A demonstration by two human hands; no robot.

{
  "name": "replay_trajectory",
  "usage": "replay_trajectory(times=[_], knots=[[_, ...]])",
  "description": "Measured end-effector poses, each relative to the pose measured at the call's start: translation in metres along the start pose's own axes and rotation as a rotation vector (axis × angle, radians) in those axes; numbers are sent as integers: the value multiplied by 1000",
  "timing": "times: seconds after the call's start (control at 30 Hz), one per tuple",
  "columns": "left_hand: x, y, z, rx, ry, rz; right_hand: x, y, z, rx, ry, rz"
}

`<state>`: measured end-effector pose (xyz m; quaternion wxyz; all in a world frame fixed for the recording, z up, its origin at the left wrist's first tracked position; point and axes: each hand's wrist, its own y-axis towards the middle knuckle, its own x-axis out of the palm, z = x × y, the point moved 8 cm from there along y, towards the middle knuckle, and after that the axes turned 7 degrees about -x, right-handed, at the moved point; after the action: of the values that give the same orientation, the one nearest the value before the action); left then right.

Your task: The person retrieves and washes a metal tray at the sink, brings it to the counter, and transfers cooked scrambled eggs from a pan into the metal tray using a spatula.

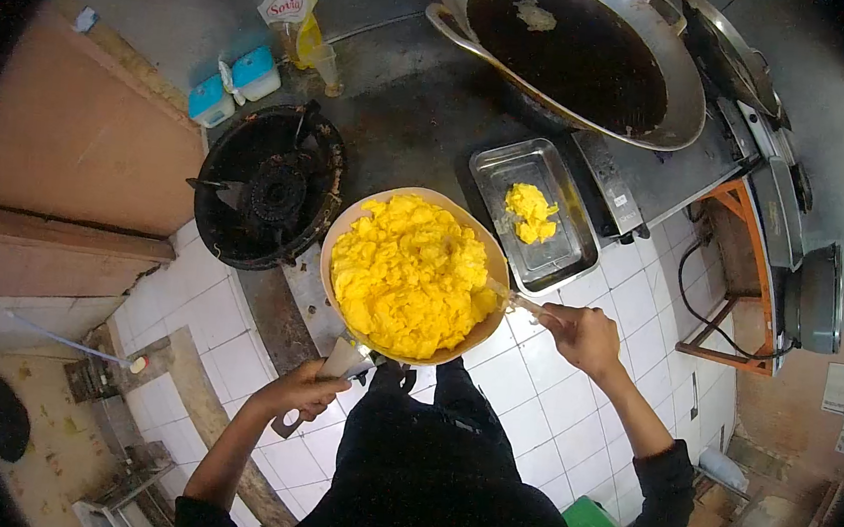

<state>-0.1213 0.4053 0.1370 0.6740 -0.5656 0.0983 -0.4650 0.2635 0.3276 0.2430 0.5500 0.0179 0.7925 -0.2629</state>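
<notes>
A round pan [334,308] full of yellow scrambled egg [411,273] is held up in front of my body. My left hand [305,391] is closed around its handle at the lower left. At the pan's right side my right hand [584,338] grips a spatula [514,295], whose far end reaches into the egg. Just beyond, to the right, a rectangular metal tray [490,177] holds a small heap of egg [531,214].
A black gas burner [273,190] sits left of the pan. At the back right is a large wok [690,101] of dark liquid. Blue-lidded containers [234,86] and an oil pouch [297,27] stand at the back left. An orange-framed stand [755,263] is at right.
</notes>
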Motion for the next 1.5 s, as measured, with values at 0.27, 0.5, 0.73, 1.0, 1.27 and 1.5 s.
replay_trajectory(times=[0.27, 0.5, 0.73, 1.0, 1.27, 1.5], knots=[[2, 2, -6, -6, -39, -17, -4, -6, 10, 9, 47, 41], [6, 2, -4, -7, -65, -44, -1, -9, 12, 23, 109, 17], [3, 7, -11, -14, -56, -34, -15, -22, 38, 48, 237, 118], [3, 5, -10, -6, -64, -23, -66, -17, 72, 235, 23, 311], [11, -1, -3, -20, -98, -23, -41, 22, 102, 202, -514, 503], [11, -1, -5, -31, -104, -33, -49, 5, 69, 174, -570, 445]])
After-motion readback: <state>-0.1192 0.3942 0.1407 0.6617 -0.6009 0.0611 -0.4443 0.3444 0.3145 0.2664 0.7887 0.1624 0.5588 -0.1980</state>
